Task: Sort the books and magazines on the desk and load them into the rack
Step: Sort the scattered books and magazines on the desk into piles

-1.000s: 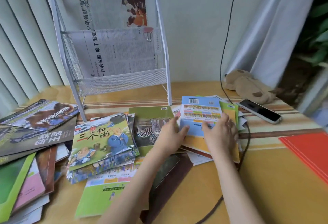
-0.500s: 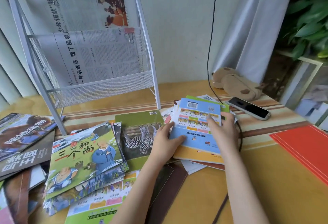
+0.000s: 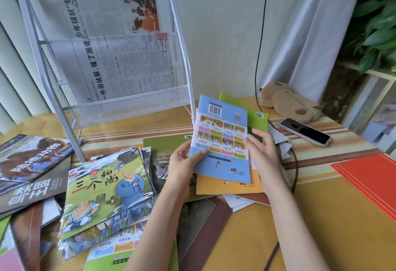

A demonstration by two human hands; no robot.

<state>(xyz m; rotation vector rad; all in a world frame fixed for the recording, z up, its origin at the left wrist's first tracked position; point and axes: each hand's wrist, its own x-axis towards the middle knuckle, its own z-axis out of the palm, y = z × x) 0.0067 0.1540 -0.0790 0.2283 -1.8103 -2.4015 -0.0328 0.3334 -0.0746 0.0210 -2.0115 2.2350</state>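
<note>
A small stack of thin books, topped by a blue book [image 3: 222, 142] lying back cover up, is raised off the desk with green and orange covers behind it. My left hand [image 3: 184, 161] grips its left edge, thumb on the cover. My right hand [image 3: 262, 152] holds the right edge with fingers curled round it. The white mesh rack [image 3: 128, 107] stands at the back left with two newspapers in its tiers. More books lie spread on the desk at the left, among them a green picture book [image 3: 107, 189] and a zebra-cover book [image 3: 159, 163].
A phone [image 3: 305, 132] and a brown plush pouch [image 3: 289, 101] lie at the back right, with a black cable [image 3: 260, 45] hanging down the wall. A red folder [image 3: 370, 178] sits at the right edge. Dark magazines [image 3: 32, 163] overlap at the far left.
Both hands have lifted the blue-topped stack off the pile and tilted it up toward me. The view has moved closer and shifted right.
</note>
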